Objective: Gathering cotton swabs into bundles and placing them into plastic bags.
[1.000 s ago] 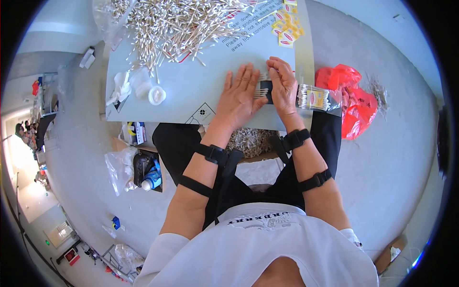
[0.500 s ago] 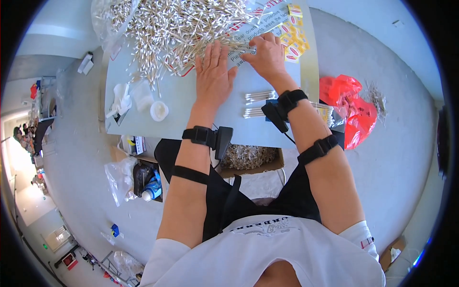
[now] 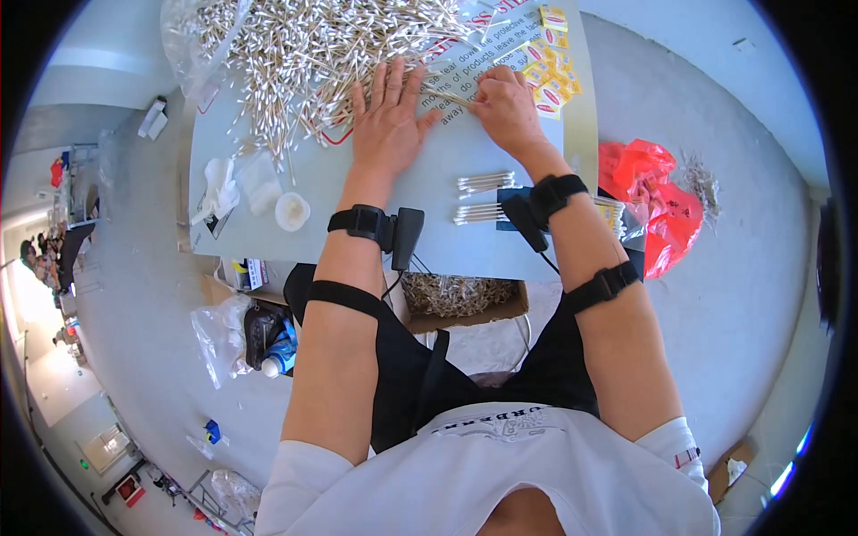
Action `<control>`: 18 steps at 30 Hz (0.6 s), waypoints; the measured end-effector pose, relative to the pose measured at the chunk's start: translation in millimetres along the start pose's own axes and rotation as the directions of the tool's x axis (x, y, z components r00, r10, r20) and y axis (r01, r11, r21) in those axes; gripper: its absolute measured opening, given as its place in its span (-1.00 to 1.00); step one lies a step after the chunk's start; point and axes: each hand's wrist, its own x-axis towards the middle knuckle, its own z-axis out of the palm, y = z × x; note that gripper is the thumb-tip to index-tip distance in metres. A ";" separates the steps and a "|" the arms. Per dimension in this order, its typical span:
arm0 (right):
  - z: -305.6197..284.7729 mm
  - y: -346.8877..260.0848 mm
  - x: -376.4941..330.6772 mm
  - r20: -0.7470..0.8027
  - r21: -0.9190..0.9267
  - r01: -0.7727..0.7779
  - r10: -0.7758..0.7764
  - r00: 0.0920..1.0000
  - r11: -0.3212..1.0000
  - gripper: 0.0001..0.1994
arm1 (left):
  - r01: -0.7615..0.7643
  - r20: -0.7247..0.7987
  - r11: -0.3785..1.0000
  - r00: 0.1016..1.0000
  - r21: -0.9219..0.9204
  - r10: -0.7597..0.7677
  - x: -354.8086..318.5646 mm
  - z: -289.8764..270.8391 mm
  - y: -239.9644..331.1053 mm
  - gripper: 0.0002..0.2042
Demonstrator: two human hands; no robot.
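A big loose heap of cotton swabs (image 3: 304, 62) covers the far left of the table. My left hand (image 3: 389, 125) lies flat at the heap's near edge, fingers stretched out over the swabs. To its right, the fingers of my right hand (image 3: 509, 112) are closed in a pinch on the ends of a few cotton swabs (image 3: 449, 96), which point left toward the heap. Nearer to me, two small groups of swabs, an upper one (image 3: 485, 183) and a lower one (image 3: 480, 213), lie side by side, partly on a dark blue piece beneath my right wrist.
Yellow packets (image 3: 554, 67) lie along the table's right edge. A round white tub (image 3: 292, 211) and a crumpled white glove (image 3: 217, 188) sit at the left. Below the table stands a cardboard box (image 3: 474, 322) of swabs. A red plastic bag (image 3: 670, 214) is at the right.
My right hand has closed its fingers on a few swabs and shifted slightly right. My left hand has slid a little left and away from me, fingers spreading.
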 end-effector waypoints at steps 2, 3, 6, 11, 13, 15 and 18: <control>-7.9 6.6 -8.2 0.023 0.024 0.024 -0.024 0.999 0.999 -0.92 | 0.017 0.031 1.000 0.999 0.016 -0.017 0.3 -2.0 0.3 -0.38; -12.1 7.3 -11.6 0.042 0.050 0.046 -0.049 0.998 0.998 -0.93 | 0.015 0.030 1.000 0.999 0.016 -0.016 0.2 -3.1 1.0 -0.38; -22.6 7.1 -21.8 0.109 0.082 0.086 -0.094 0.990 0.993 -0.95 | 0.025 -0.008 0.997 1.000 -0.070 -0.026 -3.4 -7.7 6.2 -0.41; -32.7 6.8 -35.5 0.098 0.191 0.171 -0.192 0.976 0.967 -0.91 | 0.010 0.099 0.734 0.992 -0.679 0.078 -28.9 -9.0 26.2 -0.37; -29.3 10.9 -41.2 0.063 0.237 0.185 -0.205 0.977 0.954 -0.90 | -0.090 0.070 0.842 0.986 -0.532 0.149 -37.3 -10.2 40.1 -0.39; -24.6 11.9 -47.2 -0.006 0.410 0.027 -0.027 1.000 0.912 -0.87 | -0.085 0.130 0.962 0.984 -0.261 0.122 -48.7 -16.9 58.1 -0.41; -22.7 7.1 -54.7 -0.060 0.317 0.068 -0.052 0.997 0.946 -0.82 | -0.061 0.168 0.982 0.981 -0.179 0.092 -49.5 -22.3 64.3 -0.39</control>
